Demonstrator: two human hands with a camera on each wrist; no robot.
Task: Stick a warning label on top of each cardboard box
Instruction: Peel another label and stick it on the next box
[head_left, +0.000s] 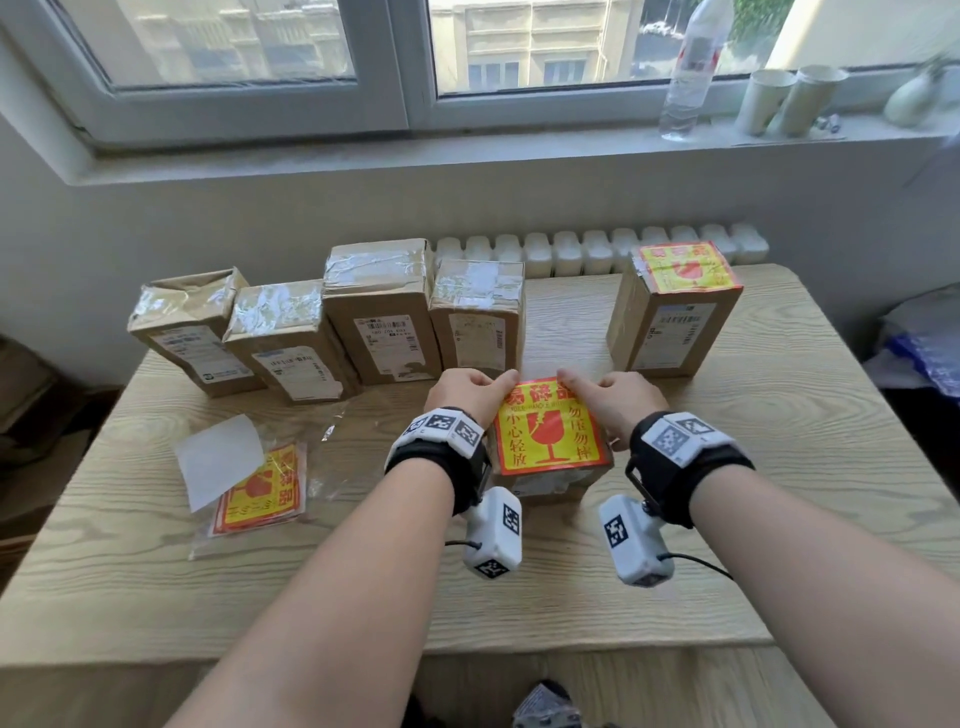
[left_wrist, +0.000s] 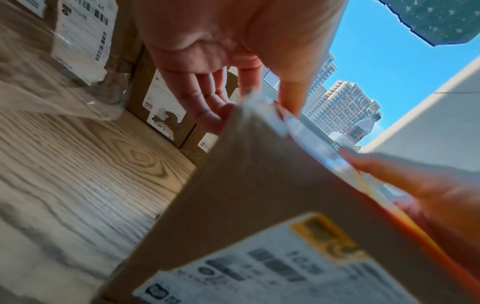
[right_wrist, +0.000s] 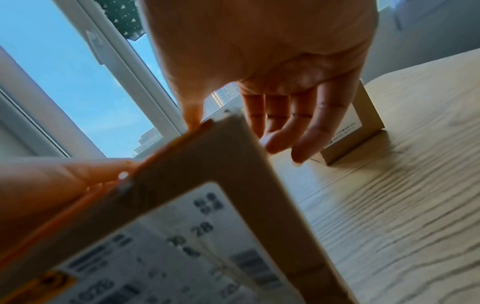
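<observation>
A small cardboard box (head_left: 550, 487) stands at the table's middle front with a red and yellow warning label (head_left: 550, 428) lying on its top. My left hand (head_left: 470, 389) presses its thumb on the label's far left corner, its fingers hanging behind the box (left_wrist: 259, 185). My right hand (head_left: 618, 402) presses the far right corner, with its fingers (right_wrist: 285, 131) loose beyond the box (right_wrist: 207, 164). Several unlabelled boxes (head_left: 382, 312) line the back left. A labelled box (head_left: 675, 312) stands at the back right.
A plastic sleeve of spare labels (head_left: 260, 486) and a white backing sheet (head_left: 218, 460) lie at the left front. The wooden table (head_left: 753, 519) ends near my forearms. A radiator (head_left: 597, 252) runs behind; a bottle (head_left: 688, 67) and paper cups (head_left: 789, 98) stand on the sill.
</observation>
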